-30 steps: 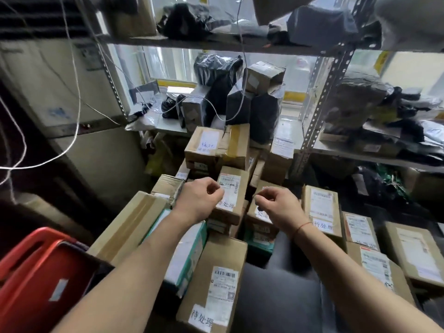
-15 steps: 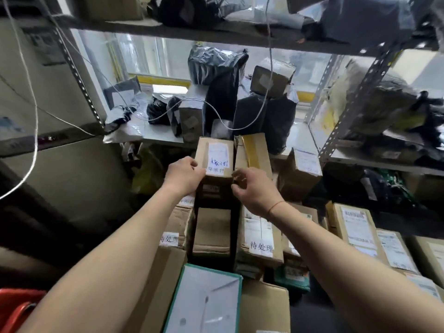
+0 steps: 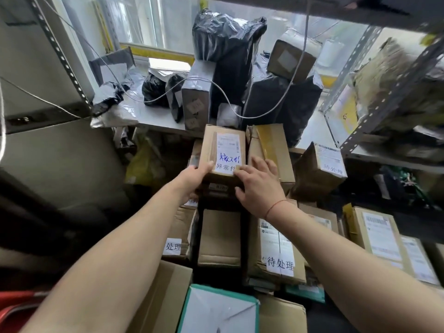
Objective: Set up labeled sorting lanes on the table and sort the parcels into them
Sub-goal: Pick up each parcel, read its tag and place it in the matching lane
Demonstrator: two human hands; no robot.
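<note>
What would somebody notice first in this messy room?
Two hands, left hand and right hand, meet on a brown box with blue scribbles in the middle. Big black bags stand on the shelf behind it, and a teal-edged white box lies at the bottom.

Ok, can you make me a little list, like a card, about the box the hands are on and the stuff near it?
box: brown cardboard box, white label with blue scribble
left hand: grips the box's near left corner
right hand: fingers spread, thumb pressing the label's near edge
neighbour: taped box on its right
behind: black bags on a shelf
nearer: box tagged 待处理
</note>
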